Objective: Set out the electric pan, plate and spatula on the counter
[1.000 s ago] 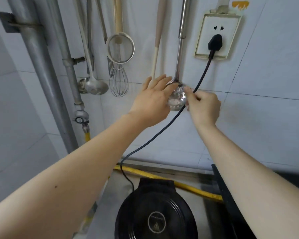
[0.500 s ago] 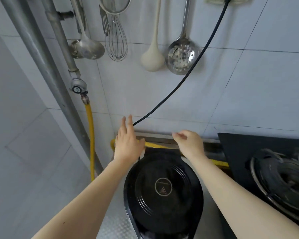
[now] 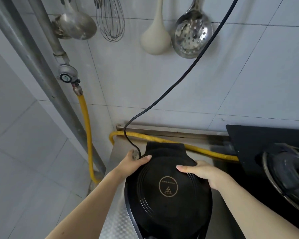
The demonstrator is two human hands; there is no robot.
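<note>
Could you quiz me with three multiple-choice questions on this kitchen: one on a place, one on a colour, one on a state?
1. Where are both hands?
A. on the pan's lid
B. on the whisk
C. on the pipe

2. What colour is the hose?
A. red
B. yellow
C. green

3. How is the pan's lid?
A. off
B. propped up
C. shut

Answers:
1 A: the left hand and right hand rest on the pan.
2 B: the hose along the wall is yellow.
3 C: the lid lies flat over the pan.

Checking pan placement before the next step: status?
Left hand and right hand both resting on the electric pan lid, lid closed. Pan on counter. Power cord trails past left hand.
</note>
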